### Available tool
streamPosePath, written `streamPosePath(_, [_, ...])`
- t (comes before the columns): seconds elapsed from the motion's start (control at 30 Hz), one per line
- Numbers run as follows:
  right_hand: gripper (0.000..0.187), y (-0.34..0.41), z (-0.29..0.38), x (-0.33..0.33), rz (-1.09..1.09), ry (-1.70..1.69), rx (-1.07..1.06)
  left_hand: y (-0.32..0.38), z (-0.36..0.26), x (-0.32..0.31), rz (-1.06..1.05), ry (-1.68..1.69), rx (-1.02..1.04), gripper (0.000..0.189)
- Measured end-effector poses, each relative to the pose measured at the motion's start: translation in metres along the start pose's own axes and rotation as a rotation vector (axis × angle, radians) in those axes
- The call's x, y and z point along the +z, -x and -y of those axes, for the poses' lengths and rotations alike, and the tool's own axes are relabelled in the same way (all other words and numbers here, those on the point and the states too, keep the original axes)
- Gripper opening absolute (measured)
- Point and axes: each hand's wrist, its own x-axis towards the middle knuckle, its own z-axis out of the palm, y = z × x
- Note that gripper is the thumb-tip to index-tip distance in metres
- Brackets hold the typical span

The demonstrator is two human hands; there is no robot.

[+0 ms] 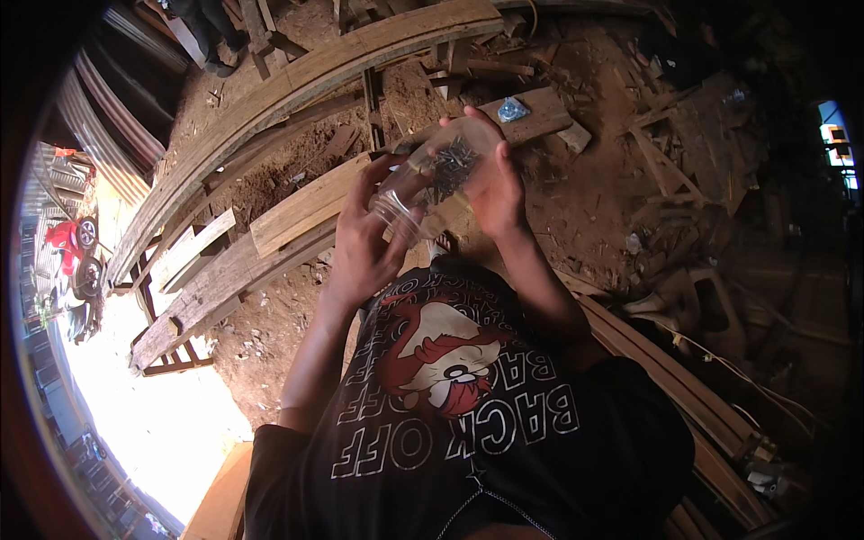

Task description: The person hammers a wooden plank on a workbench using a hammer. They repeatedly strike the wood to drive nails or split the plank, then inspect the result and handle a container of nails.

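A clear plastic jar (420,177) is held tilted between my two hands, above the dirt floor. Dark metal nails or screws (455,162) lie inside, toward its rounded bottom end. My left hand (370,239) wraps the ribbed neck end; whether a lid is on it, I cannot tell. With its palm against the bottom end, my right hand (501,185) supports the jar from the other side, fingers spread around it. Beyond the jar, a small blue plastic bag (513,109) rests on a wooden board (545,111).
Long wooden beams (270,101) and planks (310,202) run across supports at left and ahead. Scrap wood (665,162) and a plastic chair (705,304) stand right, near a loose cable (736,371). Another person's legs (209,30) show at upper left; a red motorcycle (67,250) is outside.
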Motion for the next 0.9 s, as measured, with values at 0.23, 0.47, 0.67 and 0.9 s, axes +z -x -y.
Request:
streamPosePath(0.23, [0.075, -0.018, -0.015, -0.006, -0.023, 0.027, -0.086, 0.004, -0.004, 0.015, -0.052, -0.108, -0.006, 0.046])
streamPosePath(0.47, [0.070, -0.020, -0.015, -0.008, -0.020, -0.035, -0.042, 0.009, 0.002, 0.017, -0.069, -0.117, -0.027, 0.047])
streamPosePath(0.67, [0.070, -0.025, -0.001, -0.004, 0.029, -0.112, -0.051, 0.010, 0.004, 0.025, -0.062, -0.110, -0.029, 0.047])
streamPosePath(0.9, [0.073, -0.024, 0.007, 0.002, 0.032, -0.164, -0.051, 0.008, 0.008, 0.027, -0.050, -0.130, -0.040, 0.039])
